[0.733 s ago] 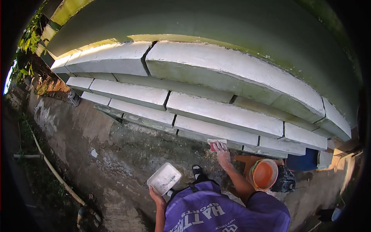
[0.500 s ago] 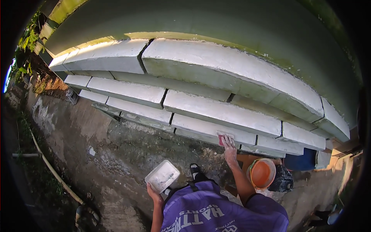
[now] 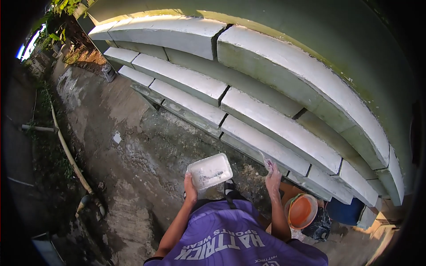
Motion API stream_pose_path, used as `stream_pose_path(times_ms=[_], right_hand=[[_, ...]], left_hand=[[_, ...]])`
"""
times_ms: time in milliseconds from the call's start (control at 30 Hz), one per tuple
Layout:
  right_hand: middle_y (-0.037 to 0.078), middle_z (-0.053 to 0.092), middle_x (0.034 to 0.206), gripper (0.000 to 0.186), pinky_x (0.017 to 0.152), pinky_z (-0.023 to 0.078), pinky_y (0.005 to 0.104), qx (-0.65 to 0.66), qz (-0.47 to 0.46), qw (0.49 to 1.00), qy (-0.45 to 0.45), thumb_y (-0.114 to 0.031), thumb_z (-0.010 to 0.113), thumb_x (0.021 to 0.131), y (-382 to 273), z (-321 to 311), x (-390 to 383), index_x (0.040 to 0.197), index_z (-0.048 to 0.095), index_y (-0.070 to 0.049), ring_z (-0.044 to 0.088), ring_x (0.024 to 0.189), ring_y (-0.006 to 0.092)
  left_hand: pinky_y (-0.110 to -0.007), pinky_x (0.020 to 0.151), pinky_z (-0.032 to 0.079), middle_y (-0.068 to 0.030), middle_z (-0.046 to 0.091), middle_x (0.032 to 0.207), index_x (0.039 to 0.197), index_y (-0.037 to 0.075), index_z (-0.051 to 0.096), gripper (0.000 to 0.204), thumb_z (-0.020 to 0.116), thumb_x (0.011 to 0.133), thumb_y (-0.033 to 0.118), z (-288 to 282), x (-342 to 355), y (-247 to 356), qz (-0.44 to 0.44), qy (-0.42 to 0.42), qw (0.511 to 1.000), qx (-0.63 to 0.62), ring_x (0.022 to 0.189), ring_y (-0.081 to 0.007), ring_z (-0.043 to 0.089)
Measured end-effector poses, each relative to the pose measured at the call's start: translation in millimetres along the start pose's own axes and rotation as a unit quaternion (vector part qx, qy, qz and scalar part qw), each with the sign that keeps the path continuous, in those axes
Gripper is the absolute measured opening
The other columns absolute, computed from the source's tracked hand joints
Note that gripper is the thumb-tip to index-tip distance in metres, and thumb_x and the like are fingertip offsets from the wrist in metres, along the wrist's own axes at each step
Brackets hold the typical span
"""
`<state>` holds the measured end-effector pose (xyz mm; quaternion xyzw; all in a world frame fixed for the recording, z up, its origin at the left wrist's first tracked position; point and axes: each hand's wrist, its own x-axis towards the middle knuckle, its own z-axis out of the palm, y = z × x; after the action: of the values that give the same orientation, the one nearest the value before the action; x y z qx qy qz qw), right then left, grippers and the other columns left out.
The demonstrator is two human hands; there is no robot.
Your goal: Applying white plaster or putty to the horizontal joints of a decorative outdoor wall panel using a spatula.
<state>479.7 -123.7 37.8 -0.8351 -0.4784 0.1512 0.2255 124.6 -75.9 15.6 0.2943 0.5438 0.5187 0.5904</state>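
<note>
My left hand (image 3: 191,189) grips the near left corner of a shallow white rectangular tub (image 3: 227,166), holding it tilted in front of my body. White paste is smeared inside the tub. My right hand (image 3: 273,176), whitened with paste, is closed around a putty scraper (image 3: 262,155); the thin blade points up and left, and the fingers mostly hide its reddish handle. Just beyond this hand runs the lowest white-coated ledge (image 3: 266,145). Whether the blade touches it I cannot tell.
More white-topped ledges (image 3: 279,128) rise in steps against a green wall (image 3: 284,13), with dark gaps between their blocks. At right stand an orange-lined bucket (image 3: 301,212), a black bag (image 3: 317,228) and a blue container (image 3: 344,213). A pipe (image 3: 66,153) lies along the left.
My right hand has come off the ledge and back toward me with the scraper. The tub in my left hand has moved right and up. My view has turned.
</note>
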Motion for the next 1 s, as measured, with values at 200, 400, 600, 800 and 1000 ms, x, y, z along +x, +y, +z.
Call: stream_pose_path(times_ms=[200,400,600,800,1000], right_hand=[[0.013,0.064,0.097,0.030,0.082,0.048,0.0344,0.381,-0.091,0.919,-0.051,0.000,0.060,0.085,-103,-86,15,0.114,0.054,0.002,0.063,0.088,0.0239],[0.018,0.066,0.105,0.025,0.082,0.051,0.0390,0.194,-0.311,0.919,-0.144,-0.002,0.056,0.083,-158,-93,19,0.107,0.064,-0.002,0.064,0.095,0.0346],[0.016,0.065,0.106,0.031,0.080,0.052,0.0434,0.079,-0.404,0.891,-0.194,-0.001,0.053,0.079,-165,-72,25,0.108,0.065,-0.004,0.063,0.094,0.0356],[0.021,0.064,0.107,0.030,0.087,0.048,0.0434,0.080,-0.365,0.886,-0.275,-0.005,0.056,0.078,-159,-48,27,0.107,0.064,-0.001,0.059,0.099,0.0390],[0.023,0.062,0.111,0.040,0.091,0.046,0.0452,0.097,-0.368,0.885,-0.269,-0.006,0.053,0.078,-153,-39,22,0.117,0.060,-0.003,0.057,0.102,0.0406]], left_hand=[[-0.032,0.108,0.026,-0.0171,0.044,0.136,0.133,-0.010,0.039,0.053,0.037,0.101,0.033,29,2,21,0.073,-0.082,0.982,0.157,0.127,-0.0234,0.039],[-0.032,0.110,0.024,-0.0196,0.041,0.140,0.135,-0.009,0.038,0.054,0.037,0.101,0.033,47,0,33,0.073,-0.128,0.978,0.150,0.131,-0.0255,0.036],[-0.032,0.112,0.022,-0.0216,0.038,0.143,0.136,-0.008,0.038,0.054,0.037,0.101,0.033,55,-3,43,0.071,-0.159,0.975,0.140,0.135,-0.0273,0.033],[-0.032,0.111,0.024,-0.0225,0.042,0.139,0.136,-0.009,0.038,0.056,0.040,0.100,0.035,58,-1,42,0.042,-0.113,0.973,0.198,0.132,-0.0282,0.037],[-0.032,0.110,0.026,-0.0244,0.042,0.139,0.134,-0.013,0.038,0.061,0.042,0.099,0.038,60,10,48,0.027,-0.065,0.987,0.147,0.131,-0.0278,0.038]])
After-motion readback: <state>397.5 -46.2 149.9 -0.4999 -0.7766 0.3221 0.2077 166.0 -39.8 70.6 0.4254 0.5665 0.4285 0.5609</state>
